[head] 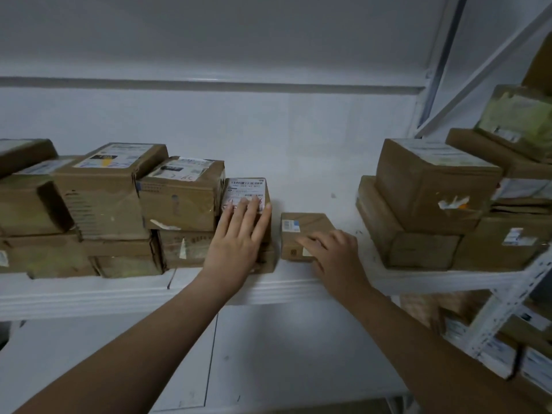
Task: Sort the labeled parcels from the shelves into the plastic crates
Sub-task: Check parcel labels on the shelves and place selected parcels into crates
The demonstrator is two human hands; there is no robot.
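Although no plastic crate shows anywhere in view, both hands are already at the white metal shelf [89, 294], each on its own parcel. The small brown cardboard box with a white printed shipping label on its top [245, 186] sits directly ahead of the left hand [239, 234], perched on a lower carton and touching the left-hand stack of battered brown cartons [179, 201]. Its long axis runs away from the person toward the back wall, roughly in line with the left forearm, so the left hand is plainly the nearer one for it. That hand is flat and open, its straight fingers [254, 210] lying close together on the label, not curled round any edge. Just beside this parcel, with a narrow gap between, a low, squat brown cardboard box with a small white-and-blue sticker [310, 222] rests on the bare shelf board, apart from the right-hand pile of larger brown cartons [433, 186]. The right hand [334, 252] covers its near right corner, fingers spread and only lightly bent over the top. The hand is blurred and no closed grip can be made out. As I judge it, each hand needs to wrap the sides of its box before lifting, and the labelled box, being hard against its neighbour, leaves room for the fingers only on its right flank.
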